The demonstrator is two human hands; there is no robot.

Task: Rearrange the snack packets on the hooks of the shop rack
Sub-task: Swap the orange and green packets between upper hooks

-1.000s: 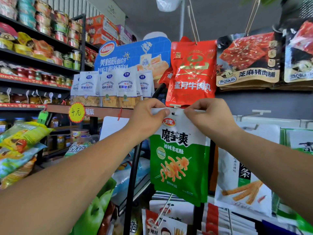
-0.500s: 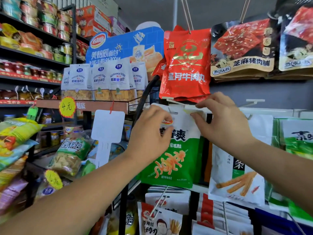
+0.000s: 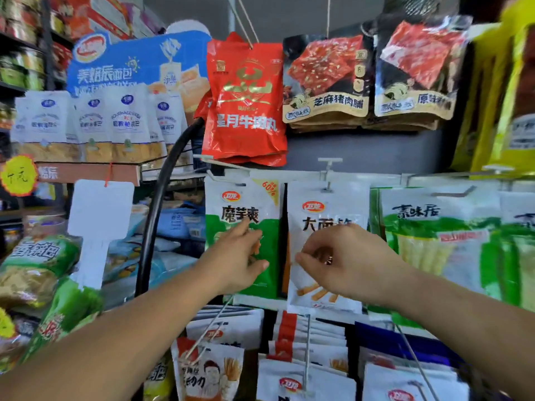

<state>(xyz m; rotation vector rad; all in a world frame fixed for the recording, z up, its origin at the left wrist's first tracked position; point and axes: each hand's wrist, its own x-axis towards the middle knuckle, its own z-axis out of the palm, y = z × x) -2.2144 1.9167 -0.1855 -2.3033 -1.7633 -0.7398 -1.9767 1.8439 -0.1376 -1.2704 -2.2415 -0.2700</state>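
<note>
Left grip (image 3: pixel 240 260) relaxed, empty, green packet (image 3: pixel 243 202) just behind; right grip (image 3: pixel 343 257) loosely curled, empty, white packet (image 3: pixel 325 198) behind.

Two bare forearms reaching forward and upward, left hand (image 3: pixel 240 263) relaxed with fingers loosely bent, right hand (image 3: pixel 344 259) near it at same height, fingers loosely curled, thumb pointing left, both holding nothing

A plain grey wall panel (image 3: pixel 362 146) runs behind the display, under a grey ceiling (image 3: pixel 289 13). At the left, dark metal shelves (image 3: pixel 47 53) carry blurred tins (image 3: pixel 17 62), beside a blue cardboard bread sign (image 3: pixel 130 68) and a curved black tube frame (image 3: pixel 157 204). The light is even.
</note>
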